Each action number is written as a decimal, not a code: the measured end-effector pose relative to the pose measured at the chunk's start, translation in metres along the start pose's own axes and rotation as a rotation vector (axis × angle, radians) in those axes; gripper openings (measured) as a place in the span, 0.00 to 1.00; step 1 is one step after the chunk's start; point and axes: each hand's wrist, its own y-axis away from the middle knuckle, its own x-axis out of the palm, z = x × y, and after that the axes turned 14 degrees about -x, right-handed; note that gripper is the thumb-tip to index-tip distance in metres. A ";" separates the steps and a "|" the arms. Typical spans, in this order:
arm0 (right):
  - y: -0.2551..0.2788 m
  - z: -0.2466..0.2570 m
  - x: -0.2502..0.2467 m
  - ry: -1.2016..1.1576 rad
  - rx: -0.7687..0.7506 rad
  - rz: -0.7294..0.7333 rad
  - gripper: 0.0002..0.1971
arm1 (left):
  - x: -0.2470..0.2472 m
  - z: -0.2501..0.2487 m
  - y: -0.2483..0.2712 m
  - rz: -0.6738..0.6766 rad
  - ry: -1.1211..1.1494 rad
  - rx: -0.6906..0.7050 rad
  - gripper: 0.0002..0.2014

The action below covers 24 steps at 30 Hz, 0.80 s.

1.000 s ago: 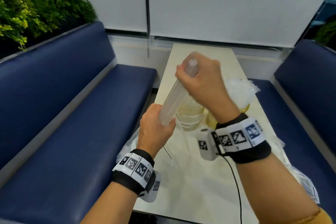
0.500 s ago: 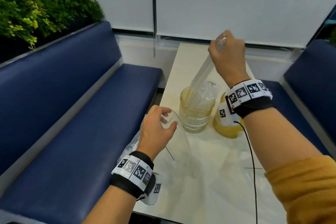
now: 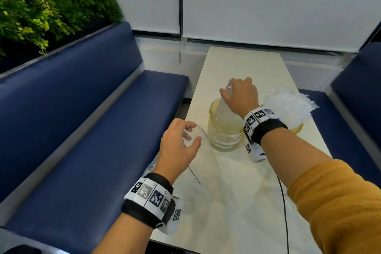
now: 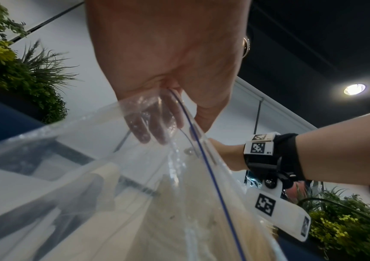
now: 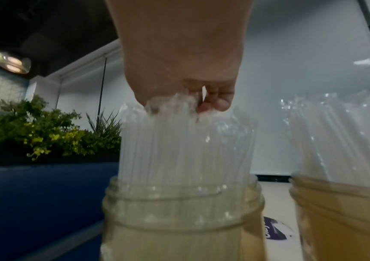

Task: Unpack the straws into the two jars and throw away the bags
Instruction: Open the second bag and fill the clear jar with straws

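Observation:
Two glass jars stand mid-table. The nearer, paler jar (image 3: 223, 132) (image 5: 179, 220) holds a bundle of clear straws (image 3: 225, 107) (image 5: 184, 146) standing upright in it. My right hand (image 3: 239, 95) (image 5: 186, 93) grips the top of that bundle from above. The amber jar (image 3: 296, 127) (image 5: 345, 217) to its right is filled with straws (image 3: 288, 105) (image 5: 336, 137), partly hidden by my right wrist. My left hand (image 3: 185, 138) (image 4: 168, 109) pinches the open mouth of an empty clear zip bag (image 3: 208, 163) (image 4: 112, 185), which hangs to the table left of the jars.
The cream table (image 3: 243, 64) runs between two blue benches, one left (image 3: 92, 130) and one right (image 3: 354, 109). Another clear bag (image 3: 150, 169) pokes out at the table's left edge under my left wrist. Plants (image 3: 41, 6) sit behind the left bench. A black cable (image 3: 285, 222) trails from my right wrist.
My right hand pulled the straw bundle out of the bag, lifted it over the paler jar and lowered it in. My left hand kept the emptied bag, now slack.

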 end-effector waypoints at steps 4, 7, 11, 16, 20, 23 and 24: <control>0.000 0.000 0.005 0.091 -0.022 0.179 0.30 | 0.000 -0.002 -0.001 -0.004 -0.001 0.008 0.14; -0.003 0.000 0.001 0.021 -0.045 0.028 0.26 | 0.001 -0.004 -0.002 -0.003 0.009 0.027 0.13; 0.001 0.001 0.007 0.010 -0.254 0.143 0.20 | 0.002 -0.008 -0.005 0.014 0.026 0.064 0.12; 0.011 0.002 -0.010 -0.114 -0.147 0.075 0.24 | -0.003 -0.013 -0.003 0.091 0.083 0.088 0.18; 0.038 0.021 -0.047 -0.294 -0.089 -0.274 0.19 | -0.005 -0.015 -0.003 0.173 0.075 0.153 0.29; 0.072 0.045 -0.068 -0.610 -0.129 -0.100 0.20 | -0.005 -0.016 -0.004 0.153 -0.042 0.192 0.36; 0.084 0.054 -0.071 -0.723 -0.113 0.072 0.19 | -0.006 -0.018 -0.004 0.139 -0.085 0.207 0.37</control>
